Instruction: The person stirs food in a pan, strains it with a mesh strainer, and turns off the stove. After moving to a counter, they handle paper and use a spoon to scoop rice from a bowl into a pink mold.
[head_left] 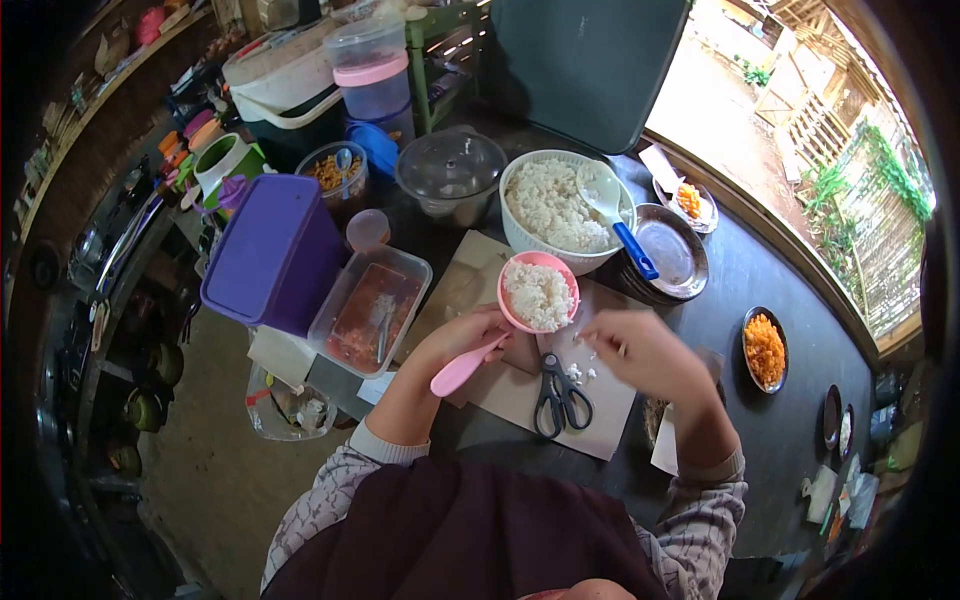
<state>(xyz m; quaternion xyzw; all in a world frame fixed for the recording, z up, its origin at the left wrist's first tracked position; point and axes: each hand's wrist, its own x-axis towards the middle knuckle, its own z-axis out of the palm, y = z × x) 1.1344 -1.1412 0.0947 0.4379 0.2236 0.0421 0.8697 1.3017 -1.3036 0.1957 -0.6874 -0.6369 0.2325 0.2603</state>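
Note:
My left hand (472, 332) grips a pink scoop (468, 368) near where its handle meets the round cup. White cooked rice (538, 295) fills the cup in a mound. Just right of the scoop is my right hand (645, 352), smeared by motion, with its fingers partly curled; whether it pinches anything cannot be made out. Black-handled scissors (562, 405) lie below on brown paper (610, 425), beside a few loose clumps of rice. Behind the scoop stands a big white bowl of rice (555, 205), with a blue-handled serving spoon (632, 248) resting in it.
At left are a purple container (268, 250) and a clear tub (325, 352) of red paste with a spoon. A lidded bowl (452, 170) stands behind. Stacked dark plates (668, 250) and a dish of shredded orange food (764, 350) sit at right.

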